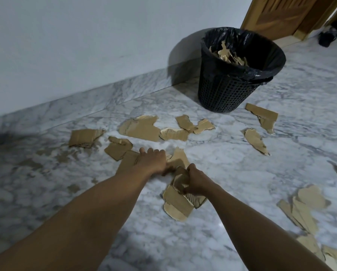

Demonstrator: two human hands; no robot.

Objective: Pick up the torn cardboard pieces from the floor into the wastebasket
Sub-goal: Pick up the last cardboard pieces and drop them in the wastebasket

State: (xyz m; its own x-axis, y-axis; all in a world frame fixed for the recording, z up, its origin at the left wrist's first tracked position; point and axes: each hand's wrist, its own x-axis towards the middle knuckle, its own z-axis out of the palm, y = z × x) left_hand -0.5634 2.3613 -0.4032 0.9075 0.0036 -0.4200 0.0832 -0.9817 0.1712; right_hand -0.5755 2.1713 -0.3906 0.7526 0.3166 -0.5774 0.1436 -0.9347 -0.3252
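Torn cardboard pieces (pixel 139 130) lie strewn over the marble floor (pixel 46 182) toward its far edge. The left hand (pixel 152 161) lies on 1 flat piece (pixel 129 158), fingers bent down; whether it grips, I cannot tell. Just beside it, the right hand (pixel 197 180) clutches a folded wad (pixel 178 200). Further back the black lined wastebasket (pixel 222 94) stands upright, with scraps (pixel 228 53) inside.
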